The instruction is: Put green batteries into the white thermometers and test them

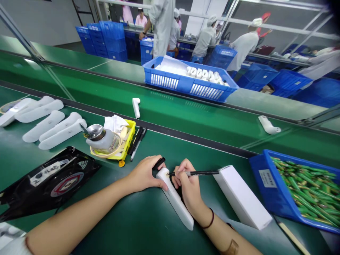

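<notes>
My left hand (145, 173) steadies a long white plastic housing (177, 203) on the green bench, its thumb pressed along the near side of the upper end. A black pen cap (158, 163) also sticks out between those fingers. Pinched in my right hand (187, 180) is a black marker pen (204, 173), held nearly level. Its tip meets or almost meets a small dark spot at the housing's upper end; exact contact is too small to tell. Right of that hand lies a white box (243, 196).
Several white housings (51, 125) lie at left, above a black fan (50, 180). A yellow tray (130, 138) holds a pump bottle (103, 140); pens (138, 141) lie beside it. A blue bin (261, 184) of green parts stands right. White pieces (268, 124) rest on the conveyor (191, 117).
</notes>
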`<state>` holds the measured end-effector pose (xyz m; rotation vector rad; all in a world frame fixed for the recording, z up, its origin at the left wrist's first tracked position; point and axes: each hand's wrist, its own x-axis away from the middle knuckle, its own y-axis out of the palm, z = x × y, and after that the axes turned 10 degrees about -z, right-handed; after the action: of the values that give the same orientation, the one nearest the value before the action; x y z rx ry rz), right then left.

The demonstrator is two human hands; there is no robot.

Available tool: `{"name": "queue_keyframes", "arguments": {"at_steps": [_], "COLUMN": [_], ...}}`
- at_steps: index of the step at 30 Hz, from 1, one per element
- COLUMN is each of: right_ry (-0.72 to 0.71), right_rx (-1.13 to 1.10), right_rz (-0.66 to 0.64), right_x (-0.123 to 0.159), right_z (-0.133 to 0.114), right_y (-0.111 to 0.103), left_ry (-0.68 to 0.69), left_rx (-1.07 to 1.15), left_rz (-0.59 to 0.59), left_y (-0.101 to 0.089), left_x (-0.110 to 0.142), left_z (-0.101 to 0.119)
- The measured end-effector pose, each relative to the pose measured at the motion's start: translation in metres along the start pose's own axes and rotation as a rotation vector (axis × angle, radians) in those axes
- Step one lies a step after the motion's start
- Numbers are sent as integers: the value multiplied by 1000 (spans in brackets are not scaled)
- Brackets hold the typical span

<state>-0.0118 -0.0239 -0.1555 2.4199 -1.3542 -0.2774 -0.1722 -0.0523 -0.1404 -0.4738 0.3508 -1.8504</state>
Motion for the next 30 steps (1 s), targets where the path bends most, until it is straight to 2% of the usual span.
{"name": "queue_keyframes", "arguments": {"at_steps": [17, 23, 26, 30], "right_ry": [0, 11, 5, -74], "right_rx": [-20, -53, -104, 14], "right_rz": [-12, -72, -106, -142], "right_x": [0, 0, -3, -7], "right_z": [1, 2, -2, -13], "right_y": [-2, -5, -9, -15], "left_ry": [13, 37, 96, 227], "left_rx": [9, -9, -54, -33], "left_rz": [-1, 1, 3, 25], "left_y": [0, 0, 0, -1], "left_x": [0, 1, 3, 6], "left_z": [0, -2, -3, -4]}}
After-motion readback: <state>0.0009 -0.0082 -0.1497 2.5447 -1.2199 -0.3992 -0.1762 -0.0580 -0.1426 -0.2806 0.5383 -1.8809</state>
